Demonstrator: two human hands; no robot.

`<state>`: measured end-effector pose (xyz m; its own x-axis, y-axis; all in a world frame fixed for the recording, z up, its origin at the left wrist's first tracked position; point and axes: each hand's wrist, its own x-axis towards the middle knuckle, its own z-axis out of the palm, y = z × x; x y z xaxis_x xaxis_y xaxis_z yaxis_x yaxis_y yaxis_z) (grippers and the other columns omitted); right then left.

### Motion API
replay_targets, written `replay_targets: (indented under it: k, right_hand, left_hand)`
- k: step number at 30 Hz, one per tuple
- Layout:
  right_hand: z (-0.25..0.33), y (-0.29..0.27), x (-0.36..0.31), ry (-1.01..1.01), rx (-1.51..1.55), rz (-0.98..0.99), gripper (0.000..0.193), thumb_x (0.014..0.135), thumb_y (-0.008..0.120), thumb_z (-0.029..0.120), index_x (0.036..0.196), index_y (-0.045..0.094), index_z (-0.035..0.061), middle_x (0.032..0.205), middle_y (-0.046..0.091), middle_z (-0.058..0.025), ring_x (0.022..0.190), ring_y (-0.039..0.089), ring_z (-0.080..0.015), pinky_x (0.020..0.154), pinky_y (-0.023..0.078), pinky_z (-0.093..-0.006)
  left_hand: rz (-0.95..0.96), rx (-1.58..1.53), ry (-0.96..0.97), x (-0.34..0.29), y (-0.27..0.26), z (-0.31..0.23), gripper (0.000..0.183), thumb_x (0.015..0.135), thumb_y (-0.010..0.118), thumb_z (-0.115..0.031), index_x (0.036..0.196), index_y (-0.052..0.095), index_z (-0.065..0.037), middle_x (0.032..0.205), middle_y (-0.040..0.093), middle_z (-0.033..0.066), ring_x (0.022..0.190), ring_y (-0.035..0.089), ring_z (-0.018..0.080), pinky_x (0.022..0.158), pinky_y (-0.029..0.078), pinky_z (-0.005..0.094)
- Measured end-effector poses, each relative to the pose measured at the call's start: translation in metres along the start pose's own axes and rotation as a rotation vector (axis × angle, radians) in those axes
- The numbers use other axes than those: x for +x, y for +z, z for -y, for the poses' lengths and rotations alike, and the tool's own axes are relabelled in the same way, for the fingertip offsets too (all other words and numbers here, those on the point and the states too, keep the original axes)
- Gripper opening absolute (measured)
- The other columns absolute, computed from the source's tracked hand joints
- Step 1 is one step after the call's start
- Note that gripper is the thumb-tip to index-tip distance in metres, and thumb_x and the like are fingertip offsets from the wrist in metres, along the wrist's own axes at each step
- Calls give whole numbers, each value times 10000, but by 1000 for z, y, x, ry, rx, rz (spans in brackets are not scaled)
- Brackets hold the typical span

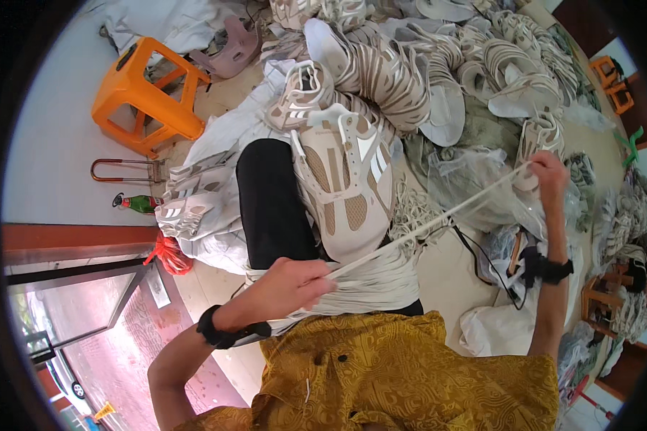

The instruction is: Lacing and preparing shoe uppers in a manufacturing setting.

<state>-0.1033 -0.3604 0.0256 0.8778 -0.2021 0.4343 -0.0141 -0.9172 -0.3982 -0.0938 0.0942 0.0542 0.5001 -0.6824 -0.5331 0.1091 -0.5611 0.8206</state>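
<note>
A pale cream shoelace is stretched taut between my two hands, slanting up to the right. My left hand is closed on its lower end, above my lap. Out to the right, my right hand pinches the other end, raised higher. On my leg rests a beige and white shoe upper with its toe toward me and no lace seen in its eyelets. Neither hand touches it. A thick bundle of cream laces lies across my lap, under the stretched one.
Long nested rows of similar shoe uppers cover the floor ahead. An orange plastic stool stands at the far left, with a green bottle and a red plastic bag nearer. Clear plastic wrapping lies right of the shoe.
</note>
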Motion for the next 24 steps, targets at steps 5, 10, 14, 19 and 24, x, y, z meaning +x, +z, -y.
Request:
replay_targets:
  k: [5,10,14,19,24]
  right_hand:
    - [-173,-28,-16,240,-742,-53,119,723,497,145,695,552,43,672,564,-116,699,574,-290,609,446,-381]
    - [-92,38,1,-31,-446,430,276,614,584,112,868,590,4,851,572,-147,825,558,-292,691,445,-368]
    - [160,42,9,-40,1081,785,574,552,702,153,1088,536,27,1036,560,-71,973,508,-165,862,368,-287]
    - [188,37,5,311,1052,1232,307,610,695,113,875,607,-14,606,524,-7,512,467,-79,452,342,-203]
    - [91,36,15,329,1390,449,122,746,500,56,637,521,6,478,370,32,407,313,-37,381,218,-197]
  left_hand:
    - [121,22,44,-15,-16,0,193,845,472,-158,785,556,6,567,529,29,519,515,78,497,420,219]
    - [65,-225,34,-6,-37,-68,194,850,442,-156,850,570,-9,554,512,15,485,479,57,466,398,192]
    - [21,19,193,26,-14,-89,186,865,442,-162,849,574,-32,547,512,3,425,441,30,383,348,186]
    - [-23,-1,55,19,-22,-89,226,856,439,-211,800,559,-28,549,510,24,481,492,85,467,404,240]
    - [142,-40,-50,3,-20,-32,234,859,431,-208,812,562,-21,563,525,33,510,519,93,493,418,242]
